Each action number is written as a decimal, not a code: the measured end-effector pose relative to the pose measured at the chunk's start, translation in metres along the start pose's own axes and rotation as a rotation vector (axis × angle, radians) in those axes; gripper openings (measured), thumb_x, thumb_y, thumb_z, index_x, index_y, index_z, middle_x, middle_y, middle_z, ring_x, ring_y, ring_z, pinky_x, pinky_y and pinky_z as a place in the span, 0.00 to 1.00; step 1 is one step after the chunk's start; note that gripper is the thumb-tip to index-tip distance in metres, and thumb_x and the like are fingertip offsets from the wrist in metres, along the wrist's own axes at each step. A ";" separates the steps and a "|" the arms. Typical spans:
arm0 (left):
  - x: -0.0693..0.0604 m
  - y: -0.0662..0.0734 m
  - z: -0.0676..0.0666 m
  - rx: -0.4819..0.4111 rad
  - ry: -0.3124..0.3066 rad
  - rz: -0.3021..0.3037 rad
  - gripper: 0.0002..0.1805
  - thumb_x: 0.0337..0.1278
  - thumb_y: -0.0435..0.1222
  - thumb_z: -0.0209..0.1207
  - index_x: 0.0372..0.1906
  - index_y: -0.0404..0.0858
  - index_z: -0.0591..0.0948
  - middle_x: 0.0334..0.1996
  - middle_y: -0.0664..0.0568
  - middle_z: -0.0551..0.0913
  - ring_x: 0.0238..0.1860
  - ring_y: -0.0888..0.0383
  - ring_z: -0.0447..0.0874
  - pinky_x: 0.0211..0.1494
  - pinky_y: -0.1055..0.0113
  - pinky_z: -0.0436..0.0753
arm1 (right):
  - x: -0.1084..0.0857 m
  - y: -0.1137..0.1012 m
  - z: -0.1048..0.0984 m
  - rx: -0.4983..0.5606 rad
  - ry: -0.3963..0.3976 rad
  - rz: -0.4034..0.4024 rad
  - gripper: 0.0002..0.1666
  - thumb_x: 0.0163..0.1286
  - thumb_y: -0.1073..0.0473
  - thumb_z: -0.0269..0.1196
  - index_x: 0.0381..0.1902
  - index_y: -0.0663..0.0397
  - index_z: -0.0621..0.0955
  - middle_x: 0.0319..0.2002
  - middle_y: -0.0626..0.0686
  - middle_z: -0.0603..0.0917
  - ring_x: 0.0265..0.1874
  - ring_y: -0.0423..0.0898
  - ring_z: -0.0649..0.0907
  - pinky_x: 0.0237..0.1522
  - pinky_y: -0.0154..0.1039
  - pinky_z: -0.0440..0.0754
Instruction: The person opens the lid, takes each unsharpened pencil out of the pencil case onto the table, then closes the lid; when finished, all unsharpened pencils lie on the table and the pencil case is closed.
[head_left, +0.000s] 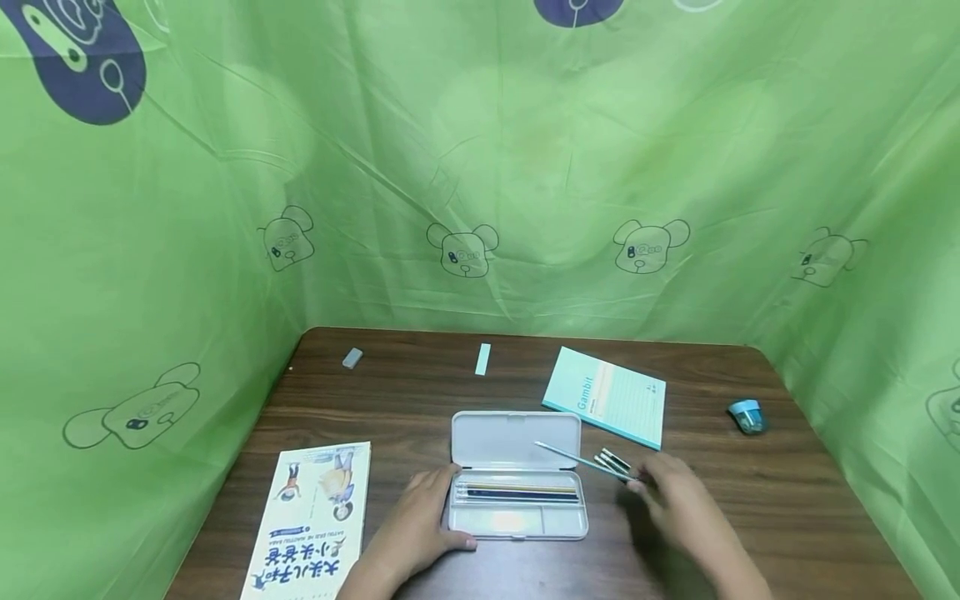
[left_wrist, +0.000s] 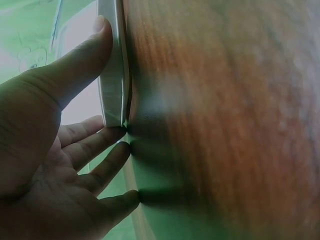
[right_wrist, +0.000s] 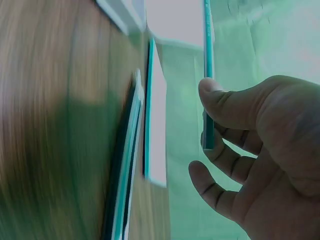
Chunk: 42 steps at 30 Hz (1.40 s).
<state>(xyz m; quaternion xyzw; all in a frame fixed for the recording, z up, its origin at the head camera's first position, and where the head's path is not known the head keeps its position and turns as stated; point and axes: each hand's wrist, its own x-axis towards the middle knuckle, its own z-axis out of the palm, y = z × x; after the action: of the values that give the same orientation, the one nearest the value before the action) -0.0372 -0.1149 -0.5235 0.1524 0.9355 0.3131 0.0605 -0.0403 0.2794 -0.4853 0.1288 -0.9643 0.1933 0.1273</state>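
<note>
A white pencil case [head_left: 491,521] lies open on the table with several pencils [head_left: 517,493] in its back compartment. My left hand [head_left: 420,521] rests at its left end. The thumb touches the front edge, and the other fingers are spread along the left side, their tips by the tabletop in the left wrist view. My right hand [head_left: 675,496] pinches a light blue pencil [right_wrist: 208,60] between thumb and forefinger. That pencil points left, over the case's right end. Beneath it, several dark and pale pencils [right_wrist: 125,165] lie on the table near the right hand.
Behind the case lies a light blue notebook [head_left: 611,400]. A blue pencil sharpener [head_left: 747,417] stands far right. A pale strip [head_left: 483,359] and a grey eraser [head_left: 352,358] lie toward the back. At left is a children's book [head_left: 311,517]. Green cloth [head_left: 465,167] surrounds the wooden table [head_left: 405,392].
</note>
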 end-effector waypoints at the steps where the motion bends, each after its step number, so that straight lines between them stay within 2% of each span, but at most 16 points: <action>1: 0.000 0.000 0.000 -0.001 -0.003 -0.004 0.61 0.39 0.54 0.88 0.80 0.34 0.74 0.74 0.40 0.83 0.75 0.38 0.79 0.78 0.37 0.80 | -0.002 0.008 -0.003 -0.006 0.001 0.019 0.17 0.62 0.67 0.81 0.33 0.43 0.83 0.33 0.41 0.82 0.37 0.41 0.82 0.39 0.45 0.85; 5: 0.000 0.000 0.000 -0.007 -0.007 -0.011 0.62 0.39 0.54 0.88 0.80 0.34 0.74 0.74 0.40 0.83 0.75 0.37 0.79 0.79 0.37 0.79 | -0.013 0.036 -0.015 -0.022 -0.020 0.116 0.13 0.65 0.67 0.79 0.35 0.46 0.85 0.34 0.43 0.84 0.36 0.42 0.83 0.38 0.45 0.86; 8: 0.000 0.001 -0.001 -0.009 -0.004 -0.001 0.62 0.38 0.54 0.88 0.79 0.33 0.74 0.74 0.40 0.83 0.74 0.37 0.79 0.78 0.36 0.80 | -0.020 0.051 -0.022 -0.029 -0.066 0.194 0.10 0.69 0.66 0.77 0.36 0.49 0.86 0.36 0.45 0.86 0.37 0.42 0.84 0.38 0.45 0.86; 15: 0.000 0.002 -0.001 -0.015 -0.008 -0.012 0.61 0.38 0.54 0.88 0.79 0.34 0.74 0.74 0.41 0.83 0.75 0.38 0.79 0.78 0.37 0.80 | -0.029 0.074 -0.025 -0.003 -0.201 0.325 0.03 0.76 0.65 0.72 0.40 0.55 0.86 0.38 0.49 0.86 0.39 0.44 0.83 0.39 0.44 0.84; 22: 0.000 0.001 0.001 -0.005 -0.005 0.000 0.61 0.38 0.54 0.88 0.79 0.34 0.74 0.73 0.41 0.84 0.73 0.39 0.80 0.77 0.38 0.80 | -0.033 0.088 -0.016 0.024 -0.293 0.380 0.03 0.77 0.65 0.70 0.41 0.57 0.85 0.39 0.51 0.86 0.39 0.46 0.83 0.39 0.45 0.84; 31: -0.001 0.000 0.001 -0.004 -0.002 -0.006 0.61 0.37 0.55 0.88 0.79 0.35 0.74 0.73 0.43 0.84 0.73 0.40 0.80 0.78 0.38 0.80 | -0.035 0.094 -0.009 0.012 -0.274 0.362 0.03 0.76 0.64 0.70 0.40 0.54 0.86 0.38 0.50 0.87 0.41 0.47 0.86 0.42 0.48 0.86; 34: 0.000 0.000 0.001 -0.001 0.004 0.000 0.61 0.37 0.55 0.88 0.78 0.36 0.75 0.73 0.43 0.84 0.73 0.40 0.80 0.77 0.38 0.80 | -0.035 0.096 -0.008 0.016 -0.281 0.362 0.02 0.76 0.65 0.70 0.41 0.57 0.86 0.39 0.52 0.88 0.42 0.49 0.87 0.44 0.52 0.88; 38: 0.000 -0.001 0.001 -0.005 0.001 -0.008 0.61 0.38 0.55 0.88 0.79 0.36 0.75 0.73 0.43 0.84 0.73 0.40 0.80 0.78 0.38 0.80 | -0.034 0.097 -0.007 0.027 -0.310 0.396 0.02 0.76 0.66 0.69 0.43 0.61 0.87 0.41 0.54 0.89 0.44 0.52 0.88 0.47 0.59 0.89; 42: 0.000 -0.001 0.001 -0.004 -0.004 -0.012 0.61 0.38 0.55 0.88 0.79 0.35 0.74 0.74 0.43 0.84 0.74 0.40 0.80 0.78 0.38 0.80 | -0.032 0.097 -0.007 0.036 -0.332 0.431 0.02 0.77 0.67 0.68 0.44 0.60 0.87 0.41 0.53 0.90 0.42 0.50 0.86 0.45 0.58 0.89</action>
<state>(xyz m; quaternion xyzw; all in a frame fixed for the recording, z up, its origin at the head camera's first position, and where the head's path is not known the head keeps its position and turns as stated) -0.0376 -0.1148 -0.5254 0.1472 0.9357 0.3142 0.0646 -0.0379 0.3747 -0.5216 -0.0475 -0.9735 0.2093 -0.0790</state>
